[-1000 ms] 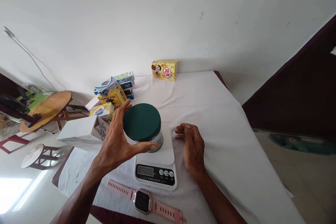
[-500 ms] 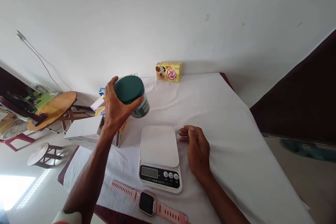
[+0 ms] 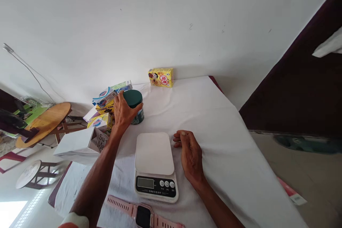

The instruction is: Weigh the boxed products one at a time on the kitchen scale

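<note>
My left hand [image 3: 123, 112] grips a dark green lidded canister [image 3: 133, 98] from its left side, thumb across the front. The canister stands upright at the table's far left, beside several packaged boxes. In front of me lies a white kitchen scale [image 3: 154, 153] with a bare platform and a dark display. Just right of the scale, my right hand [image 3: 190, 153] rests on the cloth, fingers loosely curled but apart, holding nothing. A pink-strapped smartwatch [image 3: 143, 216] lies below the scale, near the table's front edge.
A yellow snack box [image 3: 161, 77] stands against the wall at the back. Soap boxes [image 3: 100, 121] and a white box [image 3: 77, 144] crowd the left side of the white-clothed table [image 3: 213, 114]. On the floor beyond are a wooden stool [image 3: 29, 174] and a round table [image 3: 45, 123].
My left hand has lowered the canister from a tilted position in the air to upright on the cloth by the boxes. The view has shifted slightly; my right hand stays beside the scale.
</note>
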The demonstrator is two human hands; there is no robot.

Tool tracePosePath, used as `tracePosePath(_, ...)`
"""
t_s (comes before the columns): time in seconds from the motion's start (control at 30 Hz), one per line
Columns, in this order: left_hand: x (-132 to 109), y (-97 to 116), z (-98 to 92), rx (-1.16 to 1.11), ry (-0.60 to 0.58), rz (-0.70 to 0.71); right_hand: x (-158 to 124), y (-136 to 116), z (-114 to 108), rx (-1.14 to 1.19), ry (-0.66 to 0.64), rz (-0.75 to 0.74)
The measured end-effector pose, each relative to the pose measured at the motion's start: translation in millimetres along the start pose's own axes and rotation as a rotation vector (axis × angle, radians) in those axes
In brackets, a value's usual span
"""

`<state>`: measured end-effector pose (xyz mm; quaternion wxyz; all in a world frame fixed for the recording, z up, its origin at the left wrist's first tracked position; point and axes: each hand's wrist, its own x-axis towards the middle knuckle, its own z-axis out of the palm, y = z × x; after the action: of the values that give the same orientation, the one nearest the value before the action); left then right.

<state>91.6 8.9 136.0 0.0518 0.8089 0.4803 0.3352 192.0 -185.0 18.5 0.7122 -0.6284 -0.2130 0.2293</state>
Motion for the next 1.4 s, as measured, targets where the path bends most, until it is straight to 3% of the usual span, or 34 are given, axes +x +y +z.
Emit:
tracePosePath(0.27, 1, 8, -0.6, 0.287, -0.04, -0.041, 0, -1, -1, 0.015, 0.001, 0.008)
tracePosePath(0.5, 8, 40, -4.7, 0.439, -0.066, 0.13, 0, -3, -1, -0.002, 0.01, 0.026)
tracePosePath(0.6, 29, 69, 16.7, 0.374, -0.078, 0.288, -1, -1, -1, -0.001, 0.004, 0.018)
tracePosePath(0.77, 89, 116, 88.9, 0.36, -0.254, 0.52, 0, -1, -1, 0.032, -0.004, 0.024)
tracePosePath(0.87, 124, 130, 129.7, 0.415, -0.391, 0.587, 0, -3, -2, 0.038, -0.007, 0.021)
tracePosePath(0.97, 148, 132, 155.0, 0.443, -0.47, 0.615, 0, -5, -2, 0.036, -0.018, 0.0)
tracePosePath(1.2, 167, 124, 172.2, 0.491, -0.533, 0.602, 1, -5, -3, 0.046, -0.035, -0.002)
tracePosePath(1.4, 160, 124, 150.3, 0.502, -0.477, 0.631, 1, -6, -1, 0.075, -0.029, 0.006)
